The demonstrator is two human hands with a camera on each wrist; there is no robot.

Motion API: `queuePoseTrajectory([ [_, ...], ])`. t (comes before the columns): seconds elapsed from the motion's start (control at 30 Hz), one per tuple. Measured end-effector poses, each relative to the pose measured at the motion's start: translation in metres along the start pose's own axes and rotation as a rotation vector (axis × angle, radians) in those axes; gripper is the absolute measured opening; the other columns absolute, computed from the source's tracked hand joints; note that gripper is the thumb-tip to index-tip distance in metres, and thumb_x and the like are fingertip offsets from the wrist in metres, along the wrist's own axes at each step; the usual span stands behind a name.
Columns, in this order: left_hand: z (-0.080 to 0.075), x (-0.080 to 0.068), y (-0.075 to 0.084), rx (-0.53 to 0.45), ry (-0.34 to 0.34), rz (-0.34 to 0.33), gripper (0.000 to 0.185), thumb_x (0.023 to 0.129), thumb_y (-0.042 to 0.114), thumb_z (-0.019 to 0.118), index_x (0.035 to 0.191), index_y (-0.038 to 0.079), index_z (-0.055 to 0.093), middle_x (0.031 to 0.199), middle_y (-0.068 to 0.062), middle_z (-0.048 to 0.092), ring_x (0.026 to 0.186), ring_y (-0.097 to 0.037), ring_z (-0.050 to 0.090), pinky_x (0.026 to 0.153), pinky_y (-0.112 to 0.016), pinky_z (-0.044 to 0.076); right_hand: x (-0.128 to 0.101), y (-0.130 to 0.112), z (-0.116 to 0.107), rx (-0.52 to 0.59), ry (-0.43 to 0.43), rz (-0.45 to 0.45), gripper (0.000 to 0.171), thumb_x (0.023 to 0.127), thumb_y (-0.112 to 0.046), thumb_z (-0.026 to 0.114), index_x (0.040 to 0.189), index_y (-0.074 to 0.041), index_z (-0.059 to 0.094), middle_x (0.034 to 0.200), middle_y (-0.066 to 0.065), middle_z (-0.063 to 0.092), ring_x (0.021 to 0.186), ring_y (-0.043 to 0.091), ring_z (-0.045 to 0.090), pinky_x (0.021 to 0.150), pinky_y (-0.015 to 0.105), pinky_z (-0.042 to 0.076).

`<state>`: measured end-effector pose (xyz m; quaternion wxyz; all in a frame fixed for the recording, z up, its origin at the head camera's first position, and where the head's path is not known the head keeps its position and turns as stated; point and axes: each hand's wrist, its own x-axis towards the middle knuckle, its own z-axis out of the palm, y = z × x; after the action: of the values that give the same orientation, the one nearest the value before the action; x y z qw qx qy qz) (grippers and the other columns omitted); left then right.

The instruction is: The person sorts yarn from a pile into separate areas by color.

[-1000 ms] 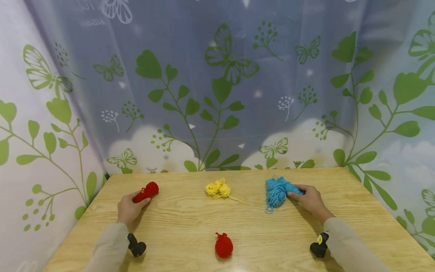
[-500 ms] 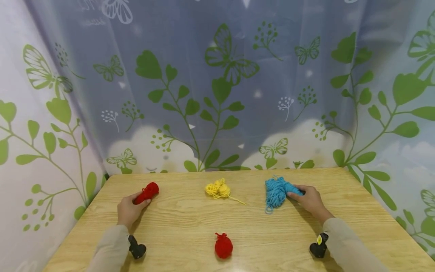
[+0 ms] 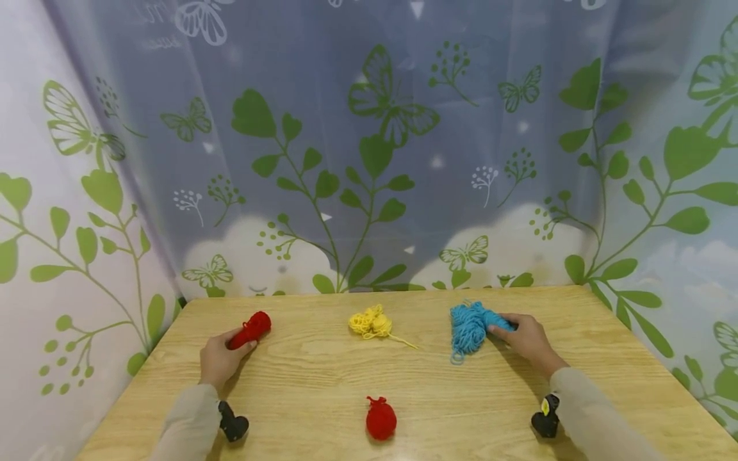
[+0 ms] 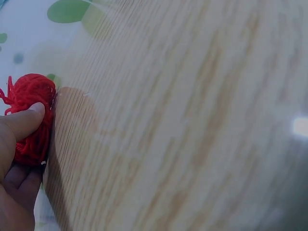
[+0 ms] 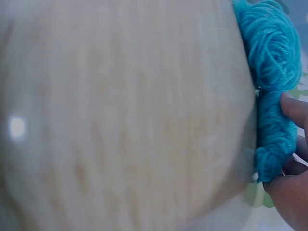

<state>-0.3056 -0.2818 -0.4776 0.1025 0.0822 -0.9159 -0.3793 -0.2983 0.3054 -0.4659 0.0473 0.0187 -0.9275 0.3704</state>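
Red yarn roll (image 3: pixel 249 330) at the table's (image 3: pixel 323 384) far left and blue yarn bundle (image 3: pixel 469 325) at far right haven't moved over the last second: left hand (image 3: pixel 219 360) and right hand (image 3: pixel 527 342) still pinch them, no lift started.

left hand (image 4: pixel 12 159): cut off by the left and bottom edges of the left wrist view; only a thumb and parts of the fingers show.
red yarn roll (image 4: pixel 30 118): its lower end is hidden behind the thumb and fingers.
right hand (image 5: pixel 293 178): cut off by the right edge of the right wrist view.
blue yarn bundle (image 5: pixel 272 82): cropped at the top edge.
worktop (image 5: pixel 120 120): blurred in both wrist views; the wood grain is smeared.
sleeves: run out of the head view's bottom edge.
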Motion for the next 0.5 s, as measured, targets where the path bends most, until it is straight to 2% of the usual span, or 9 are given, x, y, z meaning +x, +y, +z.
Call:
queuePoseTrajectory([
  [0.17, 0.002, 0.001, -0.001, -0.009, 0.000, -0.009, 0.056, 0.087, 0.022, 0.072, 0.131, -0.006, 0.054, 0.132, -0.032, 0.050, 0.120, -0.049, 0.047, 0.100, -0.059, 0.037, -0.003, -0.008, -0.008, -0.007, 0.018, -0.073, 0.059, 0.095, -0.035, 0.060, 0.133, 0.009, 0.050, 0.129, 0.031, 0.053, 0.115, 0.048, 0.052, 0.089, 0.053, 0.049],
  [0.33, 0.001, 0.001, -0.001, -0.011, 0.006, -0.003, 0.056, 0.087, 0.022, 0.072, 0.132, -0.005, 0.054, 0.132, -0.032, 0.050, 0.120, -0.048, 0.047, 0.100, -0.059, 0.038, -0.006, -0.029, -0.016, -0.017, 0.051, -0.135, 0.061, 0.095, -0.039, 0.059, 0.136, 0.006, 0.049, 0.133, 0.028, 0.052, 0.115, 0.048, 0.053, 0.091, 0.054, 0.048],
  [0.5, 0.000, 0.001, -0.004, -0.009, 0.012, 0.003, 0.056, 0.087, 0.024, 0.072, 0.132, -0.005, 0.054, 0.132, -0.032, 0.051, 0.119, -0.048, 0.048, 0.098, -0.059, 0.039, -0.015, -0.055, -0.012, 0.008, 0.010, -0.181, 0.061, 0.093, -0.039, 0.061, 0.136, 0.003, 0.050, 0.135, 0.025, 0.052, 0.118, 0.046, 0.053, 0.093, 0.051, 0.048],
])
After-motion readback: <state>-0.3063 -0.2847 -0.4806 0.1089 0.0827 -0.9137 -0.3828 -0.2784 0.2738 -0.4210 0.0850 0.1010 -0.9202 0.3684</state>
